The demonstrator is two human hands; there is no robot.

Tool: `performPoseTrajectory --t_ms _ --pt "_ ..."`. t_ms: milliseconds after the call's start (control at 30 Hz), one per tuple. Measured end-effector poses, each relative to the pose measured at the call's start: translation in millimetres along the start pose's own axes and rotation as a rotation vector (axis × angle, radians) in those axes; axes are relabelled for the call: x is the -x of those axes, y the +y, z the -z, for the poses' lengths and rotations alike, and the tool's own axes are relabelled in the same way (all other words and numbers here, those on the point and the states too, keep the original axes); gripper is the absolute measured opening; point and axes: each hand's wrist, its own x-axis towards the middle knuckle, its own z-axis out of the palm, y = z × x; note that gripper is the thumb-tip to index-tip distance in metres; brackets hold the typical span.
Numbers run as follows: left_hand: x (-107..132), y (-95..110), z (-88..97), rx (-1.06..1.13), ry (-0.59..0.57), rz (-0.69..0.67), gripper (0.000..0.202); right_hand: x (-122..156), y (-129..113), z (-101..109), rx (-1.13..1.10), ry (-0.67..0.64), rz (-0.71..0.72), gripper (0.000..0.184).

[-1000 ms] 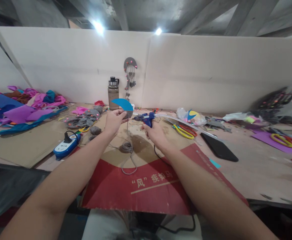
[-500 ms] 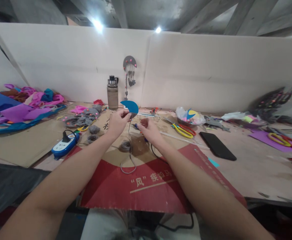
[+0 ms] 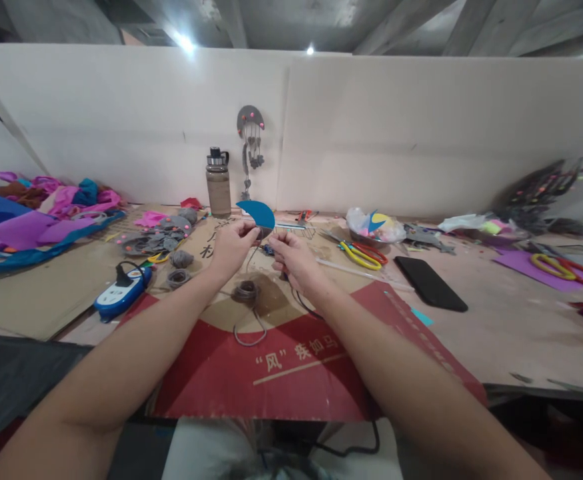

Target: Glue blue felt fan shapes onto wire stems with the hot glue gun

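My left hand (image 3: 234, 245) pinches the lower edge of a blue crescent-shaped piece (image 3: 261, 215), felt-like, raised above the cardboard. Close beside it, on the right, my right hand (image 3: 295, 257) has thumb and fingertips pressed together; what lies between them is too small to make out. Grey yarn (image 3: 251, 343) hangs below the left fingers and loops over the cardboard, by a small yarn coil (image 3: 245, 291). Partly hidden under my right hand is a dark blue object (image 3: 268, 249); a black cable (image 3: 307, 308) runs nearby.
A red and tan cardboard sheet (image 3: 291, 393) covers the table before me. To the left are a power strip (image 3: 121, 293), yarn balls (image 3: 180, 259) and felt scraps (image 3: 36, 220). A bottle (image 3: 218, 187) stands behind. On the right lie scissors (image 3: 361, 255) and a phone (image 3: 430, 283).
My right hand has come up and closer to the left hand, its fingertips now near the blue crescent's lower edge. The left hand still pinches the crescent. The whole view has shifted slightly.
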Motion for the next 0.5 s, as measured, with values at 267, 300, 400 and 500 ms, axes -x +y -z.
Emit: performPoseTrajectory --t_ms 267,300,400,500 --pt "5.8 8.7 1.2 -0.394 0.062 -0.218 0.017 -4.8 10.6 -10.8 -0.197 0.020 0.069 0.039" --pt "6.8 10.5 0.9 -0.389 0.058 -0.221 0.017 -3.6 9.3 -11.4 -0.214 -0.002 0.052 0.040" --pt "8.3 14.3 0.1 -0.349 0.061 -0.212 0.019 0.5 4.6 -10.3 -0.184 -0.003 -0.003 0.036" --pt "7.0 12.8 0.1 -0.311 0.062 -0.181 0.017 1.7 2.1 -7.2 -0.086 0.002 0.000 0.027"
